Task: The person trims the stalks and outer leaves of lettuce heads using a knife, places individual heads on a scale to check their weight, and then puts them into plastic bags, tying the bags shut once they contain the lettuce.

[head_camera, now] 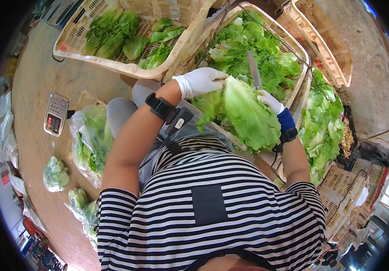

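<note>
A large head of leaf lettuce (250,117) lies between my two gloved hands, above my lap. My left hand (204,82), in a white glove, grips its stem end, and loose outer leaves hang beneath. In my right hand (270,101), also gloved in white, is a knife (254,70) with its blade pointing away from me; this hand is beside the lettuce's right edge. Behind both hands, a plastic crate (301,50) holds a heap of lettuce leaves (265,44). The lettuce hides part of that crate's near side.
At the upper left, another crate (113,65) holds leafy heads. More leaves (319,128) fill a container at right, near stacked crates (340,193). A digital scale display (56,114), a bag of greens (91,142) and a smaller bagged head (56,174) are at left.
</note>
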`<state>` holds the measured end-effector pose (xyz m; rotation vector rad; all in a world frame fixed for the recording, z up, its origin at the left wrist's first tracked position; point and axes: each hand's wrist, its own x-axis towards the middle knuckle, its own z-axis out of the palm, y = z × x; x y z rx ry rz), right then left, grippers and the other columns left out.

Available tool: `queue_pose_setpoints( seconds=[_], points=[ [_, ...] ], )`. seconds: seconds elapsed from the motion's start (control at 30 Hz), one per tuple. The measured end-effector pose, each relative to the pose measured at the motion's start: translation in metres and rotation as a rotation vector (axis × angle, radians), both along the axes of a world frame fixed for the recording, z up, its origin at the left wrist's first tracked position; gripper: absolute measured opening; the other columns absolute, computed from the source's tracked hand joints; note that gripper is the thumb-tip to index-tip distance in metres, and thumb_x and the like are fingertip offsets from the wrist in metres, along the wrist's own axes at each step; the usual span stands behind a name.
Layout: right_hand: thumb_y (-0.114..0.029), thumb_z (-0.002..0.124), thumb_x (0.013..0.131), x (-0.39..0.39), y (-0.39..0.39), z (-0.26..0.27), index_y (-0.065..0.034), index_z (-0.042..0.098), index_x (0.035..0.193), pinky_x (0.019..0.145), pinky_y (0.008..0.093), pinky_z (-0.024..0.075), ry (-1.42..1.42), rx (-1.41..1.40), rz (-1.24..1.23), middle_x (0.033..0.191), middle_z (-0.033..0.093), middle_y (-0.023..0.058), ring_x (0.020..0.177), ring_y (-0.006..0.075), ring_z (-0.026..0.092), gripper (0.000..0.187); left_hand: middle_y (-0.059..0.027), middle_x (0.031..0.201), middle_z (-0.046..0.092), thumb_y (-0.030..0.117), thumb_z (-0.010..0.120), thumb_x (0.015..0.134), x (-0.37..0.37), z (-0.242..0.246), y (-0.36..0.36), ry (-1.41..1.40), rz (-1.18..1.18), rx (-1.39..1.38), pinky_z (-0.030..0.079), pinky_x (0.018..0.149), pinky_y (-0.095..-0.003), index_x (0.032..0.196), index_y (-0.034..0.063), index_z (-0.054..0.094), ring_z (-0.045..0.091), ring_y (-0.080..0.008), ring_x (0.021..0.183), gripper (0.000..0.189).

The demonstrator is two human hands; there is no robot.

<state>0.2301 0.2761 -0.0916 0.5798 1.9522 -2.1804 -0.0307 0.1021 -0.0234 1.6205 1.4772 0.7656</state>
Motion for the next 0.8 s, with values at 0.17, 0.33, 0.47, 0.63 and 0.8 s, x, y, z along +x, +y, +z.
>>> queue_pose_setpoints(
  seconds=[0.17,0.33,0.47,0.63,0.8],
  points=[
    [-0.045,0.060,0.079,0.015,-0.019,0.028,-0.0023,0.044,0.119,0.083,0.0247,0.0414,0.021,-0.208,0.067,0.105,0.053,0.0033,0.094,0.0106,0.051,0.060,-0.0185,0.106,0.058,0.011,0.048,0.080,-0.008,-0.010,0.012,-0.057,0.152,0.194,0.040,0.089,-0.0336,0.113,0.0075,0.056,0.053,-0.0305,0.102,0.034],
    [-0.026,0.042,0.092,0.010,-0.078,0.110,-0.0039,0.039,0.128,0.093,0.0356,0.0411,-0.007,-0.762,-0.563,0.121,0.050,0.0136,0.108,0.0225,0.051,0.042,-0.0100,0.140,0.027,0.017,0.068,0.064,0.036,0.038,0.002,0.526,-0.010,0.413,0.023,0.103,-0.0484,0.135,0.0242,0.031,0.024,-0.0328,0.129,0.080],
    [-0.039,0.038,0.092,-0.009,-0.078,0.115,-0.0064,0.037,0.129,0.094,0.0371,0.0396,-0.116,-0.854,-0.481,0.124,0.048,0.0127,0.109,0.0224,0.050,0.049,-0.0030,0.135,0.035,0.021,0.080,0.050,0.060,0.043,-0.014,0.520,-0.207,0.464,0.026,0.099,-0.0535,0.132,0.0309,0.033,0.031,-0.0245,0.126,0.095],
    [-0.064,0.023,0.085,-0.024,-0.052,0.096,-0.0071,0.048,0.112,0.055,0.0257,0.0526,0.056,-0.738,-0.154,0.112,0.053,0.0225,0.074,0.0208,0.063,0.068,-0.0063,0.113,0.053,0.013,0.070,0.071,0.036,0.005,-0.034,-0.663,0.186,0.186,0.039,0.090,-0.0293,0.122,0.0033,0.041,0.051,-0.0189,0.102,0.059],
    [-0.037,0.049,0.089,-0.033,-0.069,0.070,-0.0126,0.047,0.080,0.043,0.0191,0.0394,0.154,-0.304,-0.643,0.068,0.056,0.0038,0.050,0.0088,0.049,0.026,-0.0042,0.112,0.054,0.008,0.064,0.073,0.031,-0.014,-0.049,-1.453,0.519,-0.048,0.041,0.089,-0.0325,0.123,0.0052,0.042,0.052,-0.0185,0.101,0.055]
  ],
)
